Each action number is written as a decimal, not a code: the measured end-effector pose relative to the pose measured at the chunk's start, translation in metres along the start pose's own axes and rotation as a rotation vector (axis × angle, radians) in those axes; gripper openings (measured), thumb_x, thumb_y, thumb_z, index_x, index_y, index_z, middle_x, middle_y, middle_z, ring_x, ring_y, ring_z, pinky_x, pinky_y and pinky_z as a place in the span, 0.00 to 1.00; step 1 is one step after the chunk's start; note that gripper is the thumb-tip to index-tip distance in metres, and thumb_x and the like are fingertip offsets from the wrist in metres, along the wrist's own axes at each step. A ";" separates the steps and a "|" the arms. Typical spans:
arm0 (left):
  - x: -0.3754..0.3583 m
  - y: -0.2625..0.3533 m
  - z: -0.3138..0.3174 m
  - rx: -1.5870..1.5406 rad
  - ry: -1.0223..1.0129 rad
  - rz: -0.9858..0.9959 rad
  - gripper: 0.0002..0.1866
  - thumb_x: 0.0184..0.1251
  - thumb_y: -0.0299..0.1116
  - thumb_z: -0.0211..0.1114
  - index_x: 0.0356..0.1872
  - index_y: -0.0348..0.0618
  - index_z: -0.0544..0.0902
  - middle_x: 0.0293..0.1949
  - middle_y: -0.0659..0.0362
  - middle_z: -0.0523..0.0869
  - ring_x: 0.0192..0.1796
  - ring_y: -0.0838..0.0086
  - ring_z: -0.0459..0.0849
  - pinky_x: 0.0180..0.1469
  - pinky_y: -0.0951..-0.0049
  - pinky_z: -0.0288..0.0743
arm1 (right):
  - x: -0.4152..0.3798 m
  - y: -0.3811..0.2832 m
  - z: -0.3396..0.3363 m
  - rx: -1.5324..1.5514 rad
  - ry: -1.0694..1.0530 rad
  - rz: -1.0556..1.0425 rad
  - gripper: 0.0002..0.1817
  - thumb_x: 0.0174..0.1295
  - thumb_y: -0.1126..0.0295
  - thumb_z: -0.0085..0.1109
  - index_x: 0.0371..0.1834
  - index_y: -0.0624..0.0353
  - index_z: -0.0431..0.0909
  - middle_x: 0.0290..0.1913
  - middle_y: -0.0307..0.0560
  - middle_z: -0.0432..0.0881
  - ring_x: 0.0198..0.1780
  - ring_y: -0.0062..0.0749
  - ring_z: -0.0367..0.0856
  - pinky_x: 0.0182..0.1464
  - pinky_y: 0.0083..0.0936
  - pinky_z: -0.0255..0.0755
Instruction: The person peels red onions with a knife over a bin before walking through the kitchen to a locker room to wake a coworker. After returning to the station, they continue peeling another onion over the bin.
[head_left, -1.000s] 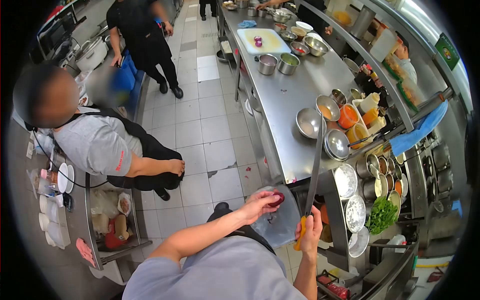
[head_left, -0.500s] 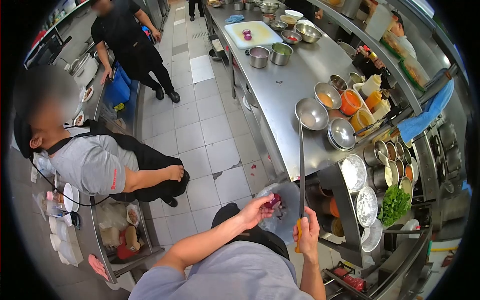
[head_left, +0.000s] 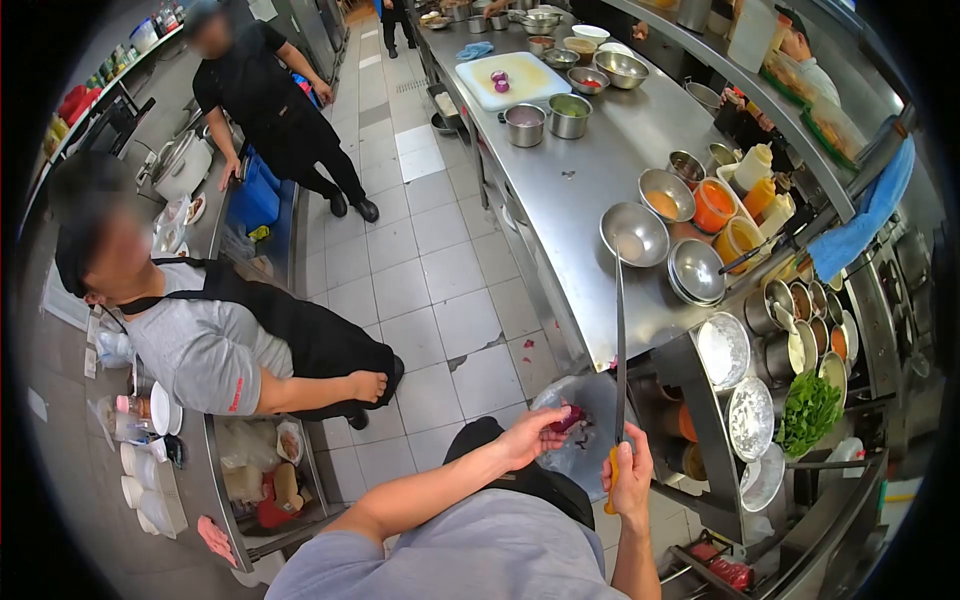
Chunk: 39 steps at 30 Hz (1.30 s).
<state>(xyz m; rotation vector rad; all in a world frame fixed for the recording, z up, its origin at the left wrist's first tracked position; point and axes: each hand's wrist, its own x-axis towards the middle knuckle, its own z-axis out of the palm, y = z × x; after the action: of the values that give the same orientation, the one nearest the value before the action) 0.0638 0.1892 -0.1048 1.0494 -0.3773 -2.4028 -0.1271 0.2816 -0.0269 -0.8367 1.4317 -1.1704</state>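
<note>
In my left hand [head_left: 530,438] is a red onion [head_left: 569,419], held at the fingertips. My fingers partly cover it. Below the onion is a bin lined with a clear plastic bag [head_left: 597,398], with dark peel scraps inside. My right hand [head_left: 630,472] is wrapped round the yellow handle of a long knife [head_left: 621,350]. Its blade points away from me, up past the corner of the steel table. The blade and the onion are apart.
The steel table [head_left: 590,200] carries metal bowls [head_left: 634,234], sauce tubs and a white cutting board [head_left: 530,85] with red onion pieces. Leafy greens [head_left: 808,412] are at the right. One person [head_left: 230,340] stands close on the left, another [head_left: 260,100] beyond.
The view has shifted, so the surroundings sit further right. My left fingers have curled closer round the onion. The knife stays upright in my right hand. The nearer person's head has turned.
</note>
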 end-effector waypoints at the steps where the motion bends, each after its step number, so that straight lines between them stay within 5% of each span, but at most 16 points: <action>1: 0.000 -0.002 0.000 0.002 0.002 -0.006 0.15 0.70 0.46 0.68 0.47 0.48 0.83 0.41 0.65 0.86 0.42 0.81 0.82 0.47 0.76 0.78 | 0.000 0.000 0.000 0.001 0.000 0.001 0.22 0.79 0.56 0.46 0.67 0.58 0.66 0.21 0.37 0.71 0.17 0.16 0.66 0.19 0.15 0.62; 39: -0.066 -0.004 -0.016 0.079 0.107 0.127 0.17 0.66 0.52 0.71 0.45 0.53 0.83 0.40 0.70 0.83 0.39 0.83 0.77 0.42 0.80 0.73 | 0.009 0.009 0.027 -0.074 -0.097 -0.012 0.20 0.80 0.56 0.44 0.66 0.54 0.68 0.22 0.34 0.68 0.17 0.14 0.66 0.16 0.14 0.60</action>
<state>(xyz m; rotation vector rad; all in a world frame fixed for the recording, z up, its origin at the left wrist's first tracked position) 0.1130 0.2270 -0.0775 1.1475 -0.4902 -2.2258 -0.1013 0.2696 -0.0370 -0.9423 1.3989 -1.0768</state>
